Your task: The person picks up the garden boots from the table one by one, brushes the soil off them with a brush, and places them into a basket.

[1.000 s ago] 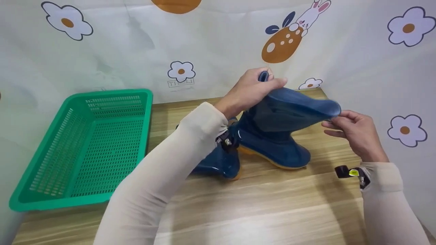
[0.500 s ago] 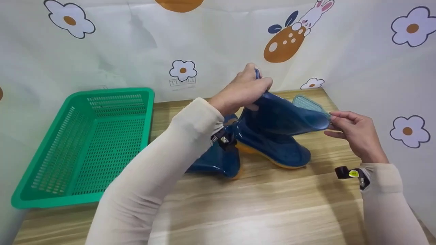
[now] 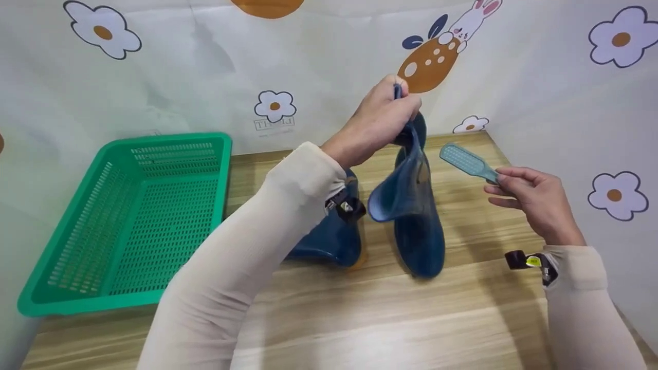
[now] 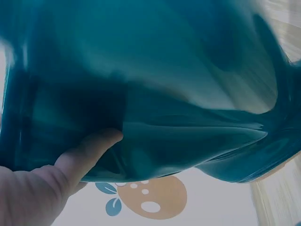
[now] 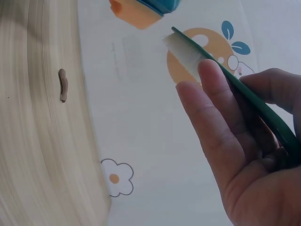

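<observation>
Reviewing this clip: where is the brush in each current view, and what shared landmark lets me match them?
Head: right of centre, the brush held in the right hand.
Left wrist: not in the picture.
Right wrist: slanting from top centre down to the right edge.
Shared landmark: the orange spotted print, top right of centre in head, bottom in left wrist, behind the brush in right wrist.

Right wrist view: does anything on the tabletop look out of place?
Yes. A small, curved brown piece lies by itself on the wooden tabletop, near the patterned backdrop. It looks like stray debris, lying apart from the brush in the right hand, but I can't tell what it is.
</observation>
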Tool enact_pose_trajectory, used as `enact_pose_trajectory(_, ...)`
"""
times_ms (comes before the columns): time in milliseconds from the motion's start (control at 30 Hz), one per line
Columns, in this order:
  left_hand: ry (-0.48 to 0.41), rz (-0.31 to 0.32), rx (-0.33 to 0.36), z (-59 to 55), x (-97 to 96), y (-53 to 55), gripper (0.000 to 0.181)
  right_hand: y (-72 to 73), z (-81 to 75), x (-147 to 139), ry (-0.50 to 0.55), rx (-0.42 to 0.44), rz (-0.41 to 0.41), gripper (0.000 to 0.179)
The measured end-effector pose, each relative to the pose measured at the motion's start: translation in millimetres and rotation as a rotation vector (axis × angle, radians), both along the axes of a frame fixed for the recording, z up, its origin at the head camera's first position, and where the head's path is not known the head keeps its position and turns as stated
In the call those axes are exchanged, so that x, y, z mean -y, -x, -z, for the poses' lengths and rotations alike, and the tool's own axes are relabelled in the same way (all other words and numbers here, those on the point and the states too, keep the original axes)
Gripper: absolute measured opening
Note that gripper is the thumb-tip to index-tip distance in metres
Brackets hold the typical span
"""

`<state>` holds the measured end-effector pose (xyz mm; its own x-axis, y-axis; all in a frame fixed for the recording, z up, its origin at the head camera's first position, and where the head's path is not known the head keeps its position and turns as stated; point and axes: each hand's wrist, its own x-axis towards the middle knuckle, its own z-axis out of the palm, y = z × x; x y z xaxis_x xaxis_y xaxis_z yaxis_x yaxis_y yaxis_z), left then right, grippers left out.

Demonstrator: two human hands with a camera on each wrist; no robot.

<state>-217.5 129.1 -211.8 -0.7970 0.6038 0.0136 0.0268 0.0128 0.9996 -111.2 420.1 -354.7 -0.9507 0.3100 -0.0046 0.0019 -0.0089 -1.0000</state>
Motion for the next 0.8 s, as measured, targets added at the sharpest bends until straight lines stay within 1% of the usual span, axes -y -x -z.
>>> enact_pose_trajectory(67,0.008,0.000,0.012,3.6,1.0,3.2,0.008,-0.4,1.1,0,-0.011,0.005,0.002,0.029)
enact_pose_trajectory(167,0.005,-0.016,0.061,11.2,2.5,10.2,0.009,-0.8,2.7,-1,-0.019,0.004,0.003,0.030)
enact_pose_trajectory(300,0.023,-0.062,0.111,26.9,4.9,23.6,0.010,-0.3,5.6,-1,-0.007,-0.006,-0.003,0.029)
enact_pose_trajectory(433,0.084,-0.144,0.084,49.9,9.9,39.4,0.008,1.2,8.9,0,-0.004,0.002,-0.015,0.029)
enact_pose_trajectory(500,0.095,-0.185,0.074,61.8,14.6,46.0,0.010,1.5,10.0,0,-0.005,0.008,-0.017,0.029)
enact_pose_trajectory(567,0.092,-0.210,0.077,71.4,20.7,50.1,0.019,1.6,10.7,0,-0.003,0.010,-0.019,0.030)
enact_pose_trajectory(633,0.111,-0.219,0.080,77.4,27.7,51.3,0.035,1.7,11.0,-1,0.000,0.007,-0.017,0.029)
enact_pose_trajectory(700,0.147,-0.194,0.100,79.3,33.6,49.1,0.056,2.0,11.3,-2,0.005,0.004,-0.013,0.028)
enact_pose_trajectory(800,0.235,-0.142,0.132,76.8,40.2,41.2,0.081,3.0,11.9,-2,0.008,0.003,-0.014,0.026)
